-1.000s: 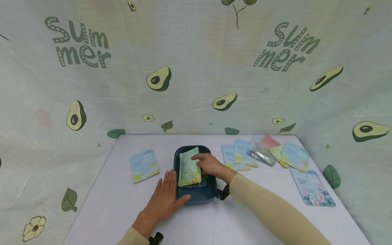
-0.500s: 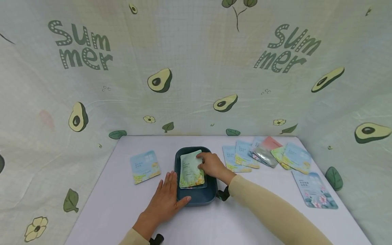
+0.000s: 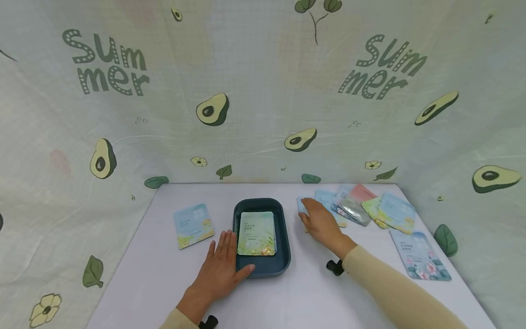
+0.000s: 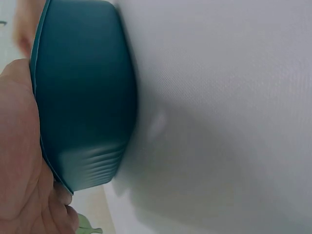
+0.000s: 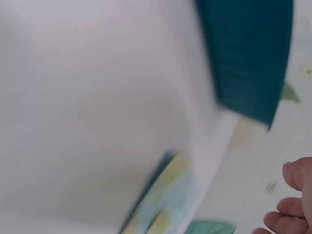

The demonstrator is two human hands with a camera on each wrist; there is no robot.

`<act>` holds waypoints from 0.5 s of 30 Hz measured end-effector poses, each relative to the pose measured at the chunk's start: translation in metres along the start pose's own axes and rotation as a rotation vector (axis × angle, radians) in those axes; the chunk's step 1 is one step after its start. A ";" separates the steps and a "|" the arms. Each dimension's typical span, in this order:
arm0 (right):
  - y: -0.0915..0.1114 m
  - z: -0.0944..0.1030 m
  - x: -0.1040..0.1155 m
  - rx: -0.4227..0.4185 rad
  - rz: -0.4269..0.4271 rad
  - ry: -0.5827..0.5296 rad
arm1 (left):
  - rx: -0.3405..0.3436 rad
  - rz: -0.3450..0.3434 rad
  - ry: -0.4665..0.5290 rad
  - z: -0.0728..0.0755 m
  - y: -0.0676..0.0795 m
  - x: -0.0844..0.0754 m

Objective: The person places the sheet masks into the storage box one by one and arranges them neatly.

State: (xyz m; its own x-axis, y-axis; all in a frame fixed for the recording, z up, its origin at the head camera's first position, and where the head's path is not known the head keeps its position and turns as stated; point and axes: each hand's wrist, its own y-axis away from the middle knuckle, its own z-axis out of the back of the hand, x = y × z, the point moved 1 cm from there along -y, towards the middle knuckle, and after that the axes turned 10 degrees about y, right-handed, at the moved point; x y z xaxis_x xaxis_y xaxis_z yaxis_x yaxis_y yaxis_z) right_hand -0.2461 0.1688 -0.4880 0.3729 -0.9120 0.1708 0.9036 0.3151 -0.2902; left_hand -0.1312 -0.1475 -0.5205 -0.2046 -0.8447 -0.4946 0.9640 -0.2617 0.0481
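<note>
Packet [image 3: 256,234] (green) is let go in the tray [image 3: 284,256] between the desk's [image 3: 308,301] side edges, probably settled. Right hand [image 3: 323,226] swung over blue packets [image 3: 328,200] toward the far-right corner, fingers loosely bent, empty; left hand [image 3: 219,270] straight-fingered against the tray.

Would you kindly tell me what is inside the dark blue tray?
A green packet lies in the dark blue tray. A pale edge at its right suggests another packet beneath; the rest of that, and anything lower, is covered.

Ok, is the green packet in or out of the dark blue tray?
In: the head view shows the green packet lying inside the rim of the dark blue tray, with the right hand apart from it.
</note>
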 end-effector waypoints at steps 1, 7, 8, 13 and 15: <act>0.006 0.000 -0.012 0.003 -0.001 0.029 | -0.001 -0.002 -0.004 0.000 0.000 0.000; 0.037 -0.002 -0.070 0.055 -0.039 0.203 | -0.015 -0.008 -0.010 -0.002 -0.001 0.002; 0.040 -0.003 -0.076 0.069 -0.048 0.213 | -0.015 -0.009 -0.008 -0.002 -0.001 0.003; 0.051 -0.010 -0.090 0.148 -0.076 0.208 | -0.021 -0.029 -0.025 -0.001 -0.001 0.003; 0.053 -0.014 -0.086 0.178 -0.060 0.203 | -0.025 -0.030 -0.041 -0.002 -0.002 0.003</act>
State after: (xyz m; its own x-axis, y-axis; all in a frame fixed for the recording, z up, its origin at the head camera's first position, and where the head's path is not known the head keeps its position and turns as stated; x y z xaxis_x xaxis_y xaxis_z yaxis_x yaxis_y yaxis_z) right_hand -0.2334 0.2601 -0.5309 0.2844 -0.9586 -0.0145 0.9521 0.2842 -0.1127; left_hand -0.1333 -0.1483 -0.5234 -0.2401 -0.8552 -0.4594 0.9611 -0.2760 0.0116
